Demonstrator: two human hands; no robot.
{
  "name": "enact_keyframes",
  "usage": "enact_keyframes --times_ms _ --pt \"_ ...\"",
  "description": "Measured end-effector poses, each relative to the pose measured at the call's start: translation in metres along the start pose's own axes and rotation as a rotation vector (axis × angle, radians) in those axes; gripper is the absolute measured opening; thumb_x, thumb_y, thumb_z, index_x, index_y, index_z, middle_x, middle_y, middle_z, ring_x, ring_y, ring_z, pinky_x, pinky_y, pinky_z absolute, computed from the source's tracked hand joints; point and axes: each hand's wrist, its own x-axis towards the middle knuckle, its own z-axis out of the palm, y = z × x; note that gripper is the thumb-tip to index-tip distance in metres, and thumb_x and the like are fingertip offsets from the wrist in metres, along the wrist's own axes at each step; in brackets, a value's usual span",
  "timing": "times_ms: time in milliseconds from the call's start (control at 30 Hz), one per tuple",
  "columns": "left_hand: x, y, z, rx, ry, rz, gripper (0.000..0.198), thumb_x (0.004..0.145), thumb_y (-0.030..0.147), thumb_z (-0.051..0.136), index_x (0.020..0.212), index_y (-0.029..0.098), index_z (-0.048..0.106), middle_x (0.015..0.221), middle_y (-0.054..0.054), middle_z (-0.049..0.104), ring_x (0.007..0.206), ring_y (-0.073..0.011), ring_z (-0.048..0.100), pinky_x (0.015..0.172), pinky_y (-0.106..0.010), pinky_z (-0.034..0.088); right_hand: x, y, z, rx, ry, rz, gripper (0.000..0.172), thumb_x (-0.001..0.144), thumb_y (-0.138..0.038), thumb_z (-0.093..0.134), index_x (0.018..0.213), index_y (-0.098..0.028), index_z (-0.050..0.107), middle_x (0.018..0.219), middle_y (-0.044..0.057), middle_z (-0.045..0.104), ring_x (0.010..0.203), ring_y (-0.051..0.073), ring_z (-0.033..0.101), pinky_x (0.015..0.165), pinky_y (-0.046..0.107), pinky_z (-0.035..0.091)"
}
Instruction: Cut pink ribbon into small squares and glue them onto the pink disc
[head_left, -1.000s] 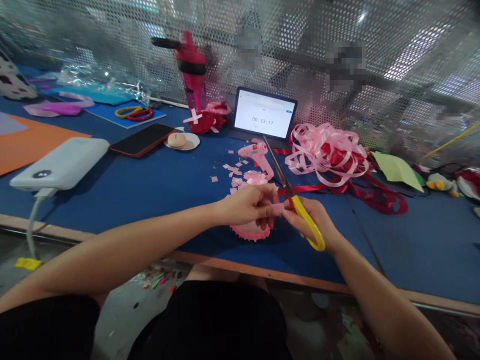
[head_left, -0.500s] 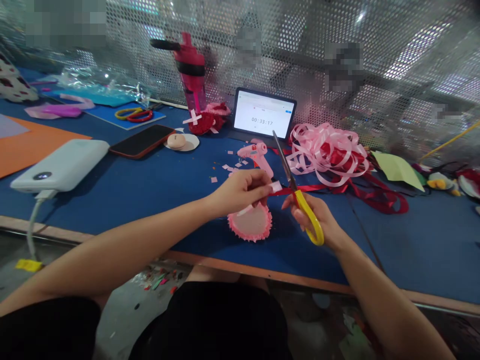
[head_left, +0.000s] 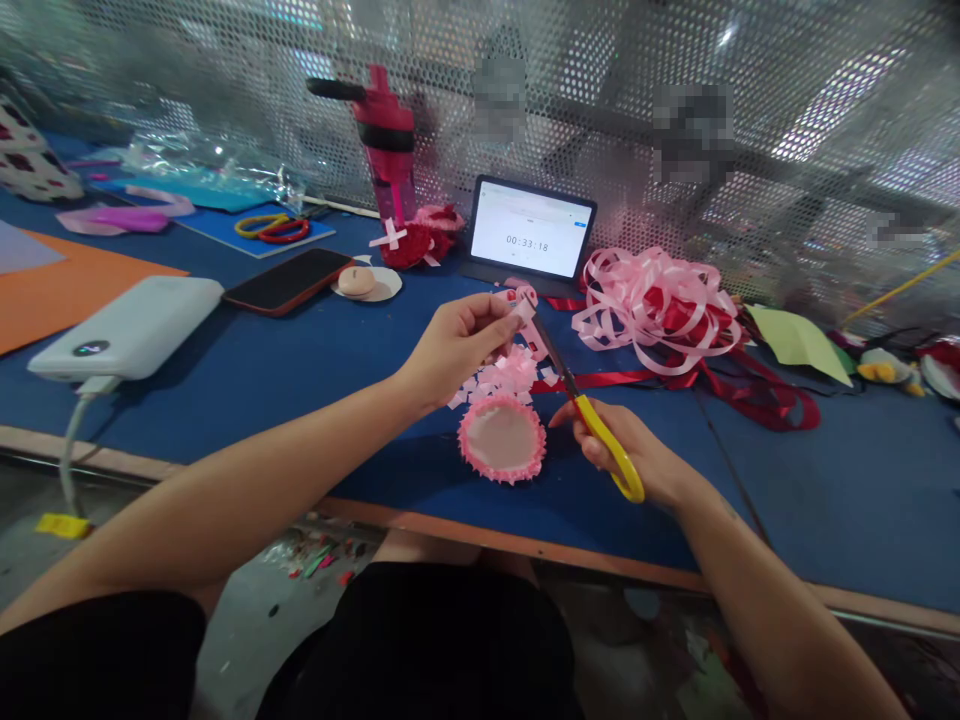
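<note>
The frame is crossed by a blue worktable (head_left: 330, 350), at whose right of centre a tangle of pink and red satin ribbon (head_left: 652, 300) is heaped. A tablet (head_left: 529, 235) showing a timer is propped at upper centre. The right hand (head_left: 649, 455), right of centre, is wrapped around the yellow handle of a pair of scissors (head_left: 609, 442), whose blades are pointed up and left and appear to be together. The left hand (head_left: 454, 345) is held at centre, thumb and fingers brought together. Below it, a round disc with a frilled pink edge (head_left: 502, 440) is laid flat on the table. A pink glue gun (head_left: 534, 342) is partly hidden behind the left fingertips and the blades. Small cut ribbon pieces (head_left: 506, 372) are piled just above the disc. A pale pink ribbon piece (head_left: 519, 312) seems pinched by the left fingertips near the scissor tips; its length cannot be told against the glue gun.

Ribbon-snipping is judged to be the step in hand. For a further cut, the blades would need to be opened and the ribbon kept firmly pinched, clear of the fingertips.
</note>
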Motion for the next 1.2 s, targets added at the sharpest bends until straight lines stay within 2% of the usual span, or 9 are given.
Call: enact_keyframes --times_ms 233,433,633,833,1200 --pt "0.001 0.0038 -0.0011 -0.047 0.055 -0.005 0.011 0.077 0.017 0.061 0.069 0.014 0.055 0.053 0.004 0.05 0.045 -0.0016 0.041 0.041 -0.014 0.03 -0.0006 0.0013 -0.0012 -0.018 0.007 -0.013 0.069 0.078 -0.075 0.035 0.102 -0.014 0.057 0.069 0.001 0.048 0.053 0.01 0.039 0.048 0.022 0.032" --pt "0.0001 0.0035 -0.0008 -0.016 -0.002 -0.027 0.014 0.074 0.021 0.064 0.066 0.014 0.055 0.05 0.005 0.048 0.043 -0.0017 0.039 0.04 -0.015 0.027 0.0012 -0.0006 -0.0015 -0.096 -0.008 -0.021 0.07 0.079 -0.075 0.035 0.102 -0.014 0.058 0.073 0.003 0.053 0.058 0.012 0.043 0.053 0.024 0.035" --pt "0.0011 0.0015 -0.0036 0.005 -0.055 -0.027 0.013 0.073 0.021 0.064 0.065 0.014 0.057 0.049 0.004 0.05 0.042 -0.0019 0.04 0.039 -0.015 0.026 0.0013 0.0012 -0.001 -0.102 -0.013 -0.021 0.071 0.078 -0.077 0.032 0.098 -0.013 0.058 0.072 0.003 0.052 0.058 0.012 0.044 0.052 0.024 0.034" --pt "0.0017 0.003 -0.0043 0.033 -0.052 -0.051 0.013 0.071 0.021 0.066 0.064 0.014 0.057 0.049 0.003 0.05 0.043 -0.0024 0.041 0.039 -0.016 0.026 0.0005 0.0002 -0.0001 -0.053 -0.016 0.044 0.062 0.081 -0.073 0.033 0.086 -0.015 0.056 0.064 0.0 0.049 0.049 0.009 0.04 0.046 0.021 0.031" --pt "0.003 0.0017 -0.0057 0.017 -0.055 -0.081 0.014 0.071 0.02 0.067 0.063 0.014 0.059 0.049 0.002 0.052 0.042 -0.0024 0.041 0.038 -0.016 0.026 0.0015 0.0023 0.0002 -0.082 -0.012 0.073 0.057 0.081 -0.071 0.038 0.082 -0.016 0.054 0.057 -0.003 0.042 0.046 0.009 0.038 0.042 0.021 0.029"
